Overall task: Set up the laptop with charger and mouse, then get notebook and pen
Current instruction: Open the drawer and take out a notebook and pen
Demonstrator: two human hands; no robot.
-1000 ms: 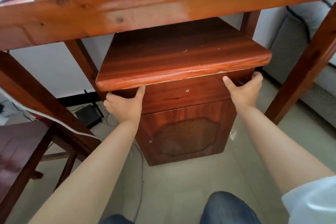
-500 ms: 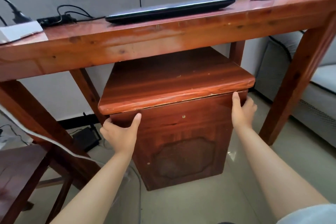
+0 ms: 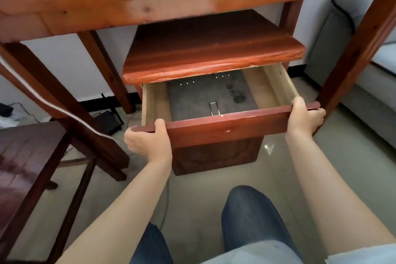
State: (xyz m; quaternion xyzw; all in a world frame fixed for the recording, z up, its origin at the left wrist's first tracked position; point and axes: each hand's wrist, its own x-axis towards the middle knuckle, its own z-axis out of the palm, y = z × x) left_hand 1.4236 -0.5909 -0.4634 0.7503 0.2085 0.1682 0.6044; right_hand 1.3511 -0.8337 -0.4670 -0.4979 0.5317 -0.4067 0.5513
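Under the desk a cabinet drawer stood open; left hand and right hand clasped its front; a grey notebook lay inside; judged next: free one hand, lift it.

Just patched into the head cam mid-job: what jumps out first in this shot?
The open wooden drawer of the red-brown cabinet under the desk, centre frame, with the left hand and right hand gripping the two ends of its front panel. Inside lies a grey felt-like liner with dark stains and a small metal clip near the front; no notebook or pen shows in the exposed part.
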